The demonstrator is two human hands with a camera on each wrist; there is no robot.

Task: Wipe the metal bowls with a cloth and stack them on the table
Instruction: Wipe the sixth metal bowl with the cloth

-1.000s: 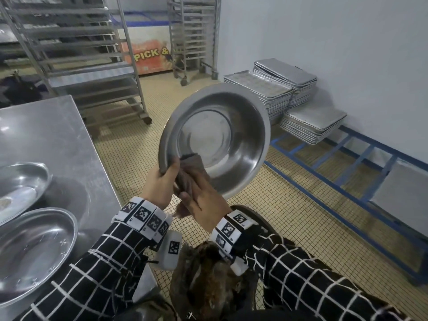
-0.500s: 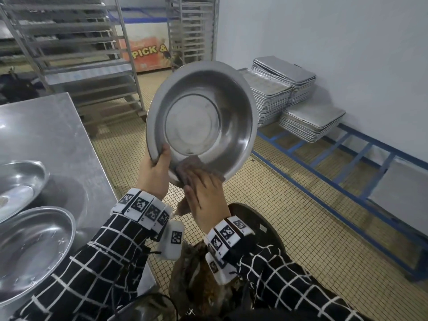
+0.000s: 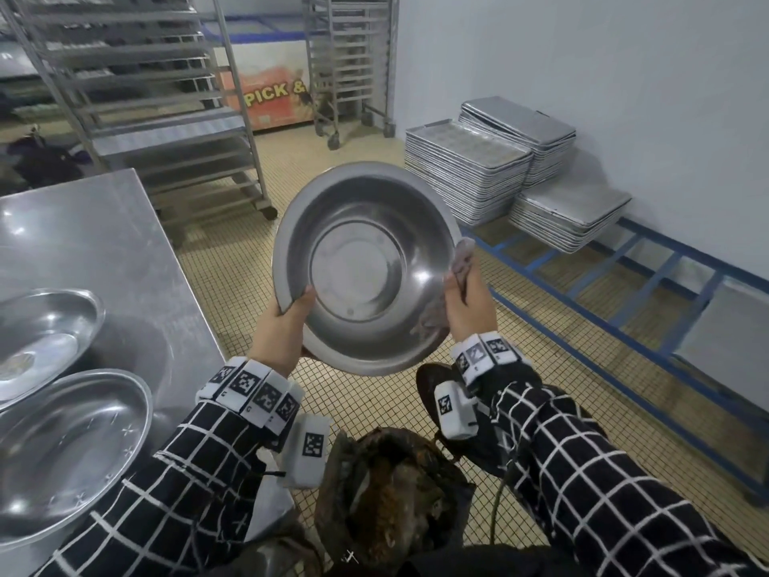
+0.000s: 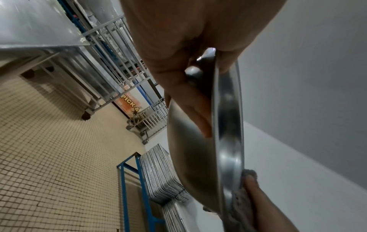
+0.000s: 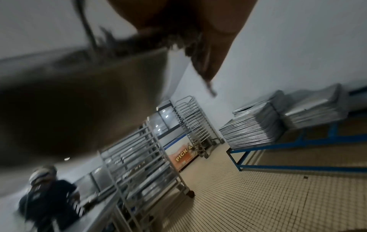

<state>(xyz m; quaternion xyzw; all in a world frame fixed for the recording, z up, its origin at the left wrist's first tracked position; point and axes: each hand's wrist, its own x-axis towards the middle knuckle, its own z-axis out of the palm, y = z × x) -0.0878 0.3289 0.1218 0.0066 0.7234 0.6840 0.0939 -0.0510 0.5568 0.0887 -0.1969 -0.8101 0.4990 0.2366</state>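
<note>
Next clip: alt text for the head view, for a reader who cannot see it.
Two hands hold a metal bowl tilted above a tiled floor: the left hand grips its lower left rim, the right hand presses a cloth on its right rim. Two more bowls sit on the steel table.

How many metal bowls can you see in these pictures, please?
3: one bowl held up in both hands, two on the table at left; others may lie outside the view.
</note>
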